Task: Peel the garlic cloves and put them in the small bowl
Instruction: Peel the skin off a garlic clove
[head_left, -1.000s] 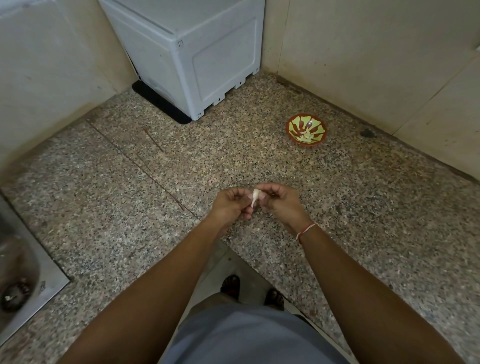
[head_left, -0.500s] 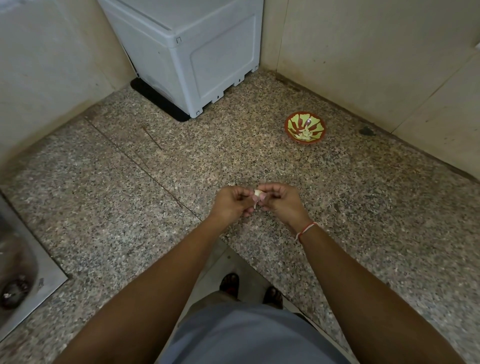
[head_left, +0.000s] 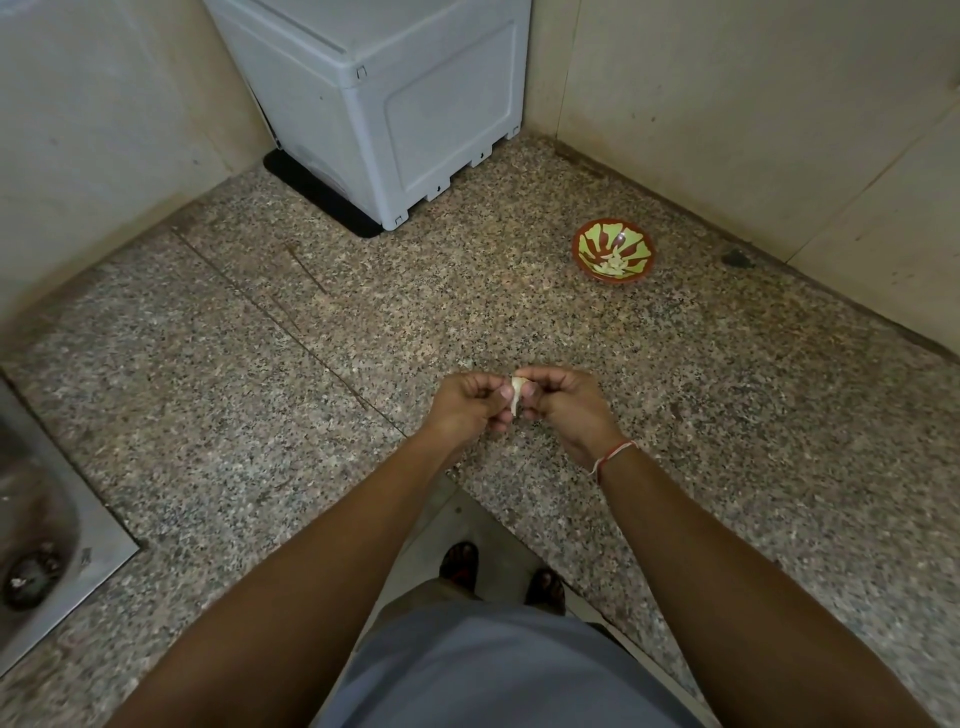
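A speckled stone counter (head_left: 727, 415) fills the frame; one steel sink (head_left: 47, 545) is cut off at the left edge. One grey box (head_left: 395, 98) stands upper centre, its top cropped. One small bowl (head_left: 613, 251) sits upper right, holding pale pieces too small to count. At centre, left hand (head_left: 467, 405) and right hand (head_left: 566, 410) pinch one garlic clove (head_left: 517, 392), mostly hidden by fingertips.

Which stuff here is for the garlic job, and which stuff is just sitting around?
For the job:
garlic clove, pinched between both hands
left hand
right hand
small bowl, with pale pieces inside, on the counter

Just sitting around:
grey plastic box in the corner
steel sink at the left edge
dark spot by the wall
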